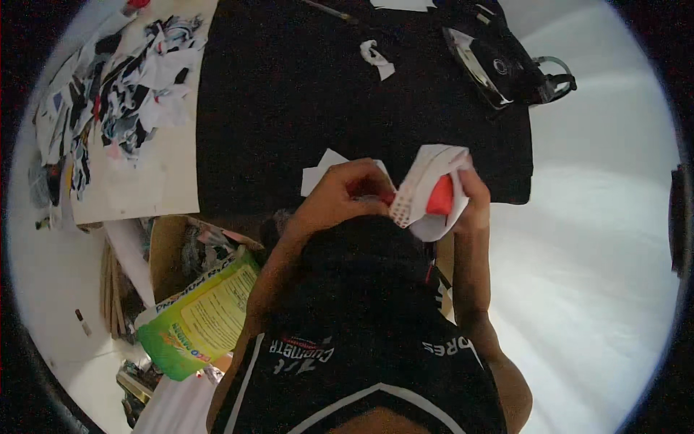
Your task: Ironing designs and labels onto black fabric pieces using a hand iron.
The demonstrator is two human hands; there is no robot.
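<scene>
Close to my body, above the near edge of the black-covered table, my right hand (473, 199) grips a folded white piece, fabric by its look, with dots along one side and a red patch (432, 170). My left hand (343, 194) is curled, its fingertips closed at the left end of this piece, where a bit of red shows. What exactly those fingertips pinch is partly hidden. Flat white pieces (314, 179) lie on the black cover (289, 94) just beyond my left hand.
A black iron (499, 69) rests at the far right of the table. A crumpled white scrap (377, 59) lies near the middle back. Fabric scraps (148, 90) are heaped at the left. Below them are a cardboard box (168, 253) and a green-yellow bag (206, 315).
</scene>
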